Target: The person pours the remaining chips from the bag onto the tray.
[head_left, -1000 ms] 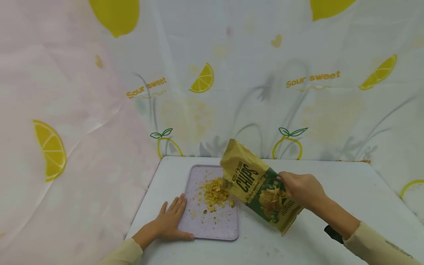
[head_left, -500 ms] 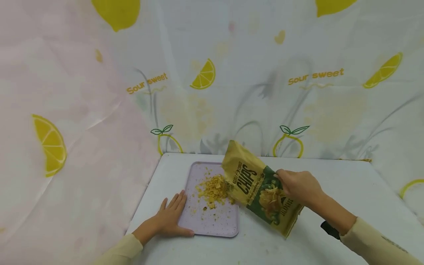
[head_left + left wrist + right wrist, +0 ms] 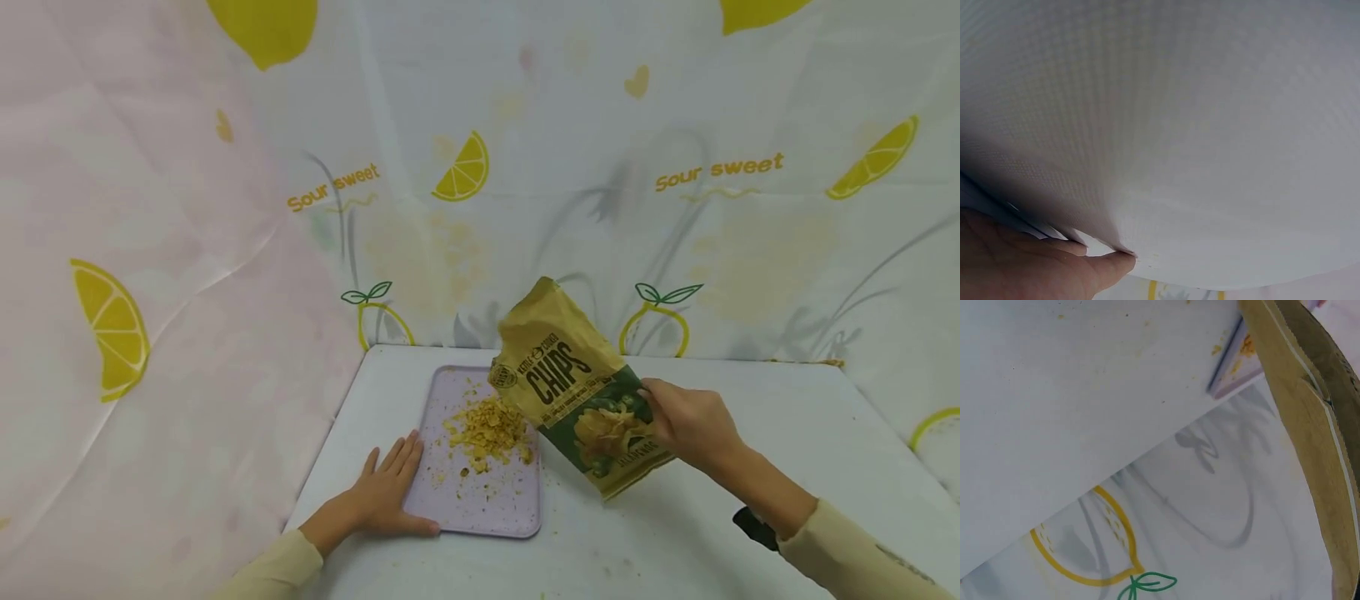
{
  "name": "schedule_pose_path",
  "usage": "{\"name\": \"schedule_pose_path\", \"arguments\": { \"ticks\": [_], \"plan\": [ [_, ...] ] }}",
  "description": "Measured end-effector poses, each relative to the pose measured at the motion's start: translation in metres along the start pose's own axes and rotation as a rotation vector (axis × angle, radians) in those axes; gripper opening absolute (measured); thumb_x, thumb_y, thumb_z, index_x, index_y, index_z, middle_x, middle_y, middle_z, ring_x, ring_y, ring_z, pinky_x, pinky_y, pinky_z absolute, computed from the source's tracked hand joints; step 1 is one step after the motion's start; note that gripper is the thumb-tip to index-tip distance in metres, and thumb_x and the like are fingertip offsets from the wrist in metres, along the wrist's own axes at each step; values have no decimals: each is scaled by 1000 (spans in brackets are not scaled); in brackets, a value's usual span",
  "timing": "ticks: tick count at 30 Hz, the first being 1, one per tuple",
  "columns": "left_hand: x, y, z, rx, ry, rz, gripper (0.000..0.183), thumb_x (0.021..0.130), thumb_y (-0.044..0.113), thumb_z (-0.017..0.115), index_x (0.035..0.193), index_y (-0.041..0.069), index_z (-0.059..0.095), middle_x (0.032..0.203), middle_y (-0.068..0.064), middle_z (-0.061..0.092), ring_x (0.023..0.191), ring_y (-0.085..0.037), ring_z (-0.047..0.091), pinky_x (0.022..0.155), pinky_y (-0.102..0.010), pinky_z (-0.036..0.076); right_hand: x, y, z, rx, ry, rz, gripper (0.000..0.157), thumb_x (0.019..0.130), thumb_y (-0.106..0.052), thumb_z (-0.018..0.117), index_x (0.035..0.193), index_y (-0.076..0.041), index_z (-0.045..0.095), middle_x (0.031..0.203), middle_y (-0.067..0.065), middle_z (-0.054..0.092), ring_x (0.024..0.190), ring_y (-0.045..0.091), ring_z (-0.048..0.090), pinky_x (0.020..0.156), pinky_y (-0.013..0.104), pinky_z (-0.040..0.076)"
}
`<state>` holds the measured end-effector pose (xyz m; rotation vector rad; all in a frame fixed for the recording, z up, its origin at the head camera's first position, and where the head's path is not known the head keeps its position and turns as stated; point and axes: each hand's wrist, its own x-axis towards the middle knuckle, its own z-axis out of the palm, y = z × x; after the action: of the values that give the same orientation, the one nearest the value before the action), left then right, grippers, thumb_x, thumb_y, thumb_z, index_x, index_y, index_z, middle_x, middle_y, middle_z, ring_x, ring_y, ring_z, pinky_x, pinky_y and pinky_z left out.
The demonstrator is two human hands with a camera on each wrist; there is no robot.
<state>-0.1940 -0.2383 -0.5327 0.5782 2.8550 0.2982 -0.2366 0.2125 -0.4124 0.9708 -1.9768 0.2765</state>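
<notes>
A tan and green chip bag [image 3: 573, 387] is tilted over the right side of a lilac tray [image 3: 480, 512], its upper end leaning left. My right hand [image 3: 693, 425] grips the bag by its right edge. Broken yellow chips [image 3: 491, 429] lie heaped on the tray, with crumbs scattered around them. Spread flat, my left hand [image 3: 386, 492] rests against the tray's left edge, thumb by the near corner. The left wrist view catches part of that hand [image 3: 1041, 262] at its lower left. Along the right of the right wrist view runs the bag's side [image 3: 1310, 456].
The white table [image 3: 735, 500] carries a few crumbs to the right of the tray. Behind it hangs a lemon-printed cloth [image 3: 540, 167], which also covers the left side. A dark band [image 3: 753, 529] sits under my right wrist.
My right hand has swung the chip bag: its top end has risen and its bottom end has shifted left and up. The left hand keeps its place on the tray edge.
</notes>
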Motion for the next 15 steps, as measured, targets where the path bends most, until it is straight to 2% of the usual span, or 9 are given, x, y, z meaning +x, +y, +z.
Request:
{"name": "schedule_pose_path", "arguments": {
  "ticks": [6, 10, 15],
  "plan": [
    [0, 1, 0, -1, -13, 7, 134, 68, 88, 59, 157, -1, 11, 166, -20, 2, 152, -42, 10, 114, -72, 9, -5, -4, 3, -21, -94, -10, 48, 109, -35, 30, 80, -9, 58, 50, -13, 33, 48, -5, 11, 38, 13, 16],
    [-2, 2, 0, 7, -13, 3, 135, 68, 88, 58, 157, -1, 12, 166, -20, 2, 152, -42, 10, 113, -72, 9, -6, -3, 3, -20, -76, 9, 47, 109, -33, 31, 82, -6, 60, 50, -12, 38, 47, -6, 16, 37, 13, 20],
    [-1, 2, -3, 8, -5, 4, 134, 68, 89, 58, 157, -1, 12, 166, -20, 3, 152, -42, 10, 114, -71, 9, -1, 0, 0, -40, -24, -5, 46, 108, -31, 34, 82, -4, 61, 49, -8, 39, 44, -2, 17, 35, 16, 20]
  ]
}}
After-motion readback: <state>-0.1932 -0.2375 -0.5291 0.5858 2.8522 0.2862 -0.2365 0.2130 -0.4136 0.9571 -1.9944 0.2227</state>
